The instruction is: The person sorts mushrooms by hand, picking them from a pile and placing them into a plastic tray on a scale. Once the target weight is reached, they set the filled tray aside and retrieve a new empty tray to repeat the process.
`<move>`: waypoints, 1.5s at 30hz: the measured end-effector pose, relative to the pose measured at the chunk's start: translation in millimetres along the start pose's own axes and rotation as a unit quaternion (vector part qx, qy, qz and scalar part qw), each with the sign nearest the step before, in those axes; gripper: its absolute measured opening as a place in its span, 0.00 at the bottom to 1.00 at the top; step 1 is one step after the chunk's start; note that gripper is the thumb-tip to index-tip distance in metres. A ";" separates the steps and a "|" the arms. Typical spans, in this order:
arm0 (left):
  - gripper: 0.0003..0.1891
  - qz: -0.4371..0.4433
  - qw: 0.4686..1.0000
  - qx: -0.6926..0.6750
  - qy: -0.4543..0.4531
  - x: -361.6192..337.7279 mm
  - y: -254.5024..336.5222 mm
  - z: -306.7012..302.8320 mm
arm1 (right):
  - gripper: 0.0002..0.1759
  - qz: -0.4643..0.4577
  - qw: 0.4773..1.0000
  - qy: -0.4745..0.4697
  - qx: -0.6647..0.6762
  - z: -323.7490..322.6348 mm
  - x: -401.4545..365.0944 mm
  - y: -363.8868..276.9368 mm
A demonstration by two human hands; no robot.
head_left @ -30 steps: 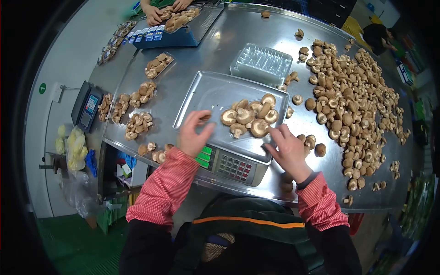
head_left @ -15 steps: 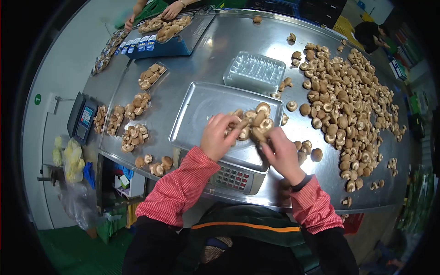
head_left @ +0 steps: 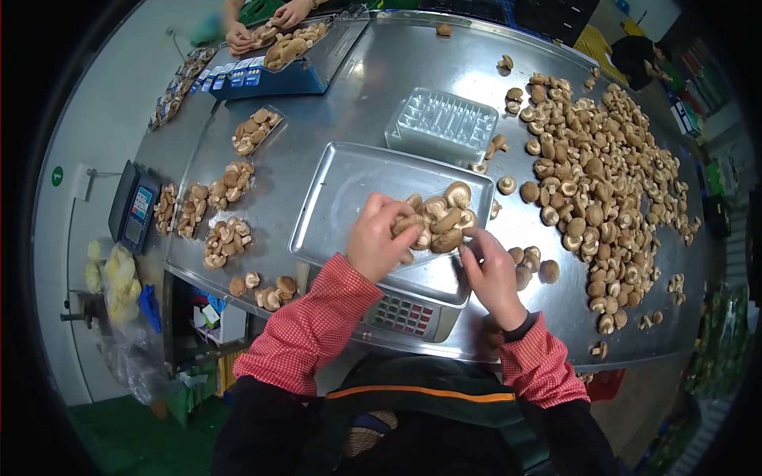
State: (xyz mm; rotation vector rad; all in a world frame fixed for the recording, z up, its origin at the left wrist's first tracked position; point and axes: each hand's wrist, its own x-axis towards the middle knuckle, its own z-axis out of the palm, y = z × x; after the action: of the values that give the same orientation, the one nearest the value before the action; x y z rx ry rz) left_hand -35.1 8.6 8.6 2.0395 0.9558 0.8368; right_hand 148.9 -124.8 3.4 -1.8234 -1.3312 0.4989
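A metal scale pan (head_left: 337,182) lies in front of me, on a scale with a keypad (head_left: 405,313). On its right half sits a clear tray filled with mushrooms (head_left: 435,208). My left hand (head_left: 379,236) is closed around a brown mushroom (head_left: 406,224) at the tray's left side. At the right end, my right hand (head_left: 488,270) has its fingertips against a mushroom (head_left: 447,240), thumb and fingers bent close to the pan's edge. Behind the pan stands a stack of empty clear trays (head_left: 444,123).
A large heap of mushrooms (head_left: 595,182) covers the right of the metal table (head_left: 357,111). Filled trays (head_left: 228,240) stand on the left, near a display device (head_left: 139,208). Across the table, a co-worker's hands (head_left: 294,12) handle mushrooms at a blue scale (head_left: 274,86).
My left hand now grips a mushroom at the tray's left side. My right hand has drawn slightly away from the mushrooms. The co-worker's hands have come together over their tray.
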 end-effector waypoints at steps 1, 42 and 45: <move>0.12 -0.062 0.994 -0.094 0.002 -0.2 -4.3 2.8 | 0.14 0.010 1.000 -0.007 0.009 -0.4 -1.5 -0.7; 0.17 0.134 0.970 0.171 -0.108 -8.1 -26.1 -37.1 | 0.06 -0.032 0.999 -0.004 -0.008 -19.7 -19.5 25.8; 0.13 0.136 0.974 0.151 -0.097 -8.3 -35.7 -41.3 | 0.06 -0.036 0.999 0.001 0.000 -19.9 -20.2 25.7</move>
State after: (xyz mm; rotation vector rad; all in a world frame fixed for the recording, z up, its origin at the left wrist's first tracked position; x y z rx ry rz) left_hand -84.2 32.0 -0.6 2.5045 0.7385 0.6438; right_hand 171.1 -153.9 -7.8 -1.7691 -1.3913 0.4590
